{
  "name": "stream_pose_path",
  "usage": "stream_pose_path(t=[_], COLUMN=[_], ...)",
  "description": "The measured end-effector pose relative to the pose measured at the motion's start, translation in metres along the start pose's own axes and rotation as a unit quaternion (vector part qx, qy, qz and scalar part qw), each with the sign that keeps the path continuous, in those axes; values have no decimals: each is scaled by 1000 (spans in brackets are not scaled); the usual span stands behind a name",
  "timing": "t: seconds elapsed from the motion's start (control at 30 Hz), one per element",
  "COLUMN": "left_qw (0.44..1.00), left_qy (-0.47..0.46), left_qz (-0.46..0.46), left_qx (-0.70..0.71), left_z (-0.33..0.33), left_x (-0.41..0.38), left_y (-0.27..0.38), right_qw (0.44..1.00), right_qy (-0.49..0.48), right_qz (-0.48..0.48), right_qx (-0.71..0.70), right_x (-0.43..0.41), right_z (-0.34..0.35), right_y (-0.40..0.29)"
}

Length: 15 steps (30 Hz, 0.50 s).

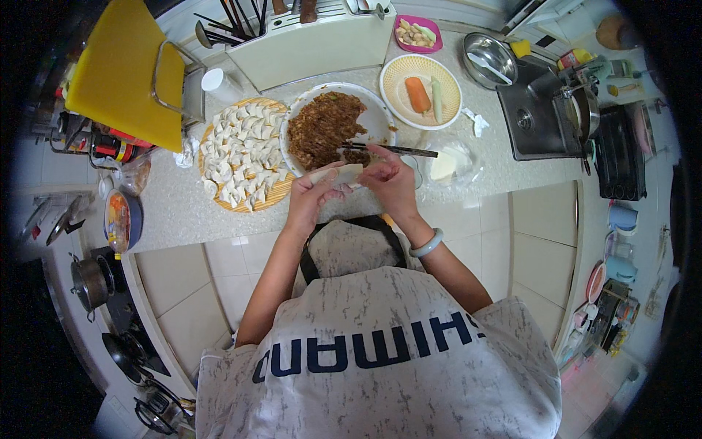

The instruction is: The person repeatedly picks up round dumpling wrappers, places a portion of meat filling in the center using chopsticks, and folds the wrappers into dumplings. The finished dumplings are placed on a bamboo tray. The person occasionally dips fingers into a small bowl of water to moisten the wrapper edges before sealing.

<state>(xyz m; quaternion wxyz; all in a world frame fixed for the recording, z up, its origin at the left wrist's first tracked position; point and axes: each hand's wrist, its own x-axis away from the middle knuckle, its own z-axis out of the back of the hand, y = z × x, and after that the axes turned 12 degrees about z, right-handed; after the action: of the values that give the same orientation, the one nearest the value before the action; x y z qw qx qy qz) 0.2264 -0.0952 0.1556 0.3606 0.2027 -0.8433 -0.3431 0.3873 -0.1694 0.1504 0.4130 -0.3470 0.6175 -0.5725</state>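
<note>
My left hand (316, 192) grips one side of a thin dough wrapper (341, 174) at the near edge of a white bowl (378, 112). At the wrapper's other side, my right hand (390, 180) pinches its edge, with a pair of dark chopsticks (408, 150) lying across the fingers and pointing over the bowl. Brown minced filling (326, 129) takes up most of the bowl. Folded dumplings (241, 148) cover a round slatted tray (281, 196) to the left. A stack of pale wrappers (447, 163) rests in clear plastic at the right.
A yellow basket (388, 82) holds a carrot (418, 94) and a pale green vegetable piece. Behind stand a knife and utensil holder (318, 49) and a pink container (399, 43) of garlic. A metal bowl (476, 55) and sink (526, 120) lie right; a yellow cutting board (126, 71) stands left.
</note>
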Motion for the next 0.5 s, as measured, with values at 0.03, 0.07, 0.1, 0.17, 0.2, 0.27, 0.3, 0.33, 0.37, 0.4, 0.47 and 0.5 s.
stream_pose_path(t=[0.03, 0.07, 0.1, 0.17, 0.2, 0.27, 0.3, 0.33, 0.37, 0.4, 0.47, 0.5], left_qw=[1000, 999, 998, 997, 996, 992, 989, 985, 983, 982, 979, 978], left_qy=[-11, -1, 9, 30, 39, 75, 102, 128, 132, 136, 137, 135], left_qz=[17, 35, 53, 71, 71, 71, 71, 71, 72, 73, 75, 76], left_qx=[22, 22, 21, 30, 40, 66, 79, 90, 102, 113, 132, 139], left_z=[-1, -1, -1, 1, 2, 3, 2, 2, 3, 4, 3, 1], left_x=[0, 0, -1, -2, -2, -3, -3, -3, -4, -6, -8, -9], left_y=[0, -1, -2, -4, -6, -5, -3, -2, -1, -1, -1, 0], right_qw=[1000, 1000, 999, 998, 997, 979, 954, 920, 891, 858, 820, 809], right_qy=[-12, -15, -18, -12, -3, -1, -7, -12, -19, -27, -54, -68], right_qz=[5, -7, -18, -11, 10, 27, 26, 24, 47, 69, 81, 100], right_qx=[9, 17, 25, 56, 78, 202, 298, 391, 451, 508, 565, 576], right_x=[1, 2, 5, 11, 16, 27, 35, 41, 46, 50, 56, 54], right_z=[1, 2, 2, 5, 10, 28, 43, 54, 62, 69, 81, 82], right_y=[0, -2, -8, -8, 0, 20, 34, 43, 52, 58, 78, 80])
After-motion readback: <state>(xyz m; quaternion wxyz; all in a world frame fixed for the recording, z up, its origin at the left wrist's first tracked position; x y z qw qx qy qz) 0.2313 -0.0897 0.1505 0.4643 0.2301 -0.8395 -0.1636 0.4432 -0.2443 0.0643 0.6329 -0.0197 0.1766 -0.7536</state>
